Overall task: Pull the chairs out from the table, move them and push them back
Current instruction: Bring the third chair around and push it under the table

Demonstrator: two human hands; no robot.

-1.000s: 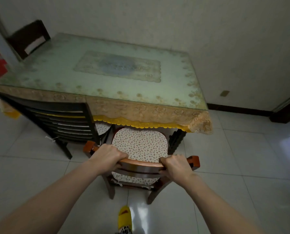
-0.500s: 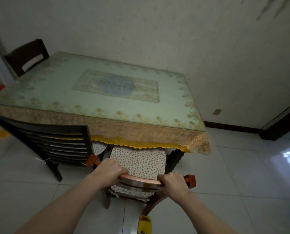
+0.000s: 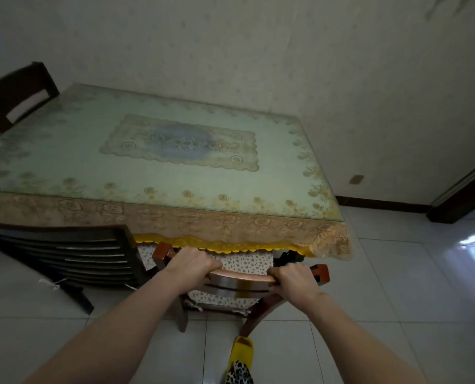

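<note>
While gripping the top rail of the brown chair (image 3: pixel 242 278), both hands closed around it: left hand (image 3: pixel 192 266) clenched near the left end of the rail, right hand (image 3: pixel 293 281) clenched near the right end, fingers curled over the front edge. Chair directly ahead of the arms, its back toward the person, its seat with the spotted cushion (image 3: pixel 244 263) partly under the front edge of the bench (image 3: pixel 64 167). Front of the cushion hidden below the yellow fringe of the tablecloth (image 3: pixel 230 223); rear legs of the chair standing on the white tiled floor (image 3: pixel 397 286), outside the bench.

Just beside, on the left, a dark slatted chair (image 3: pixel 73 256), its back almost touching the left post of the brown chair, also standing at the front side of the bench. Cannot tell if the two chairs really touch. At the far left corner, another dark chair (image 3: pixel 17 95), only its back visible above the bench top. Under the right front corner of the bench, a dark carved leg (image 3: pixel 286 257), close to the right side of the cushion. Below the chair, near the bottom edge, a foot in a yellow slipper (image 3: pixel 242 356), close to the right rear leg. Behind the bench, a pale wall (image 3: pixel 258 51); bench top covered with glass over a lace cloth.
</note>
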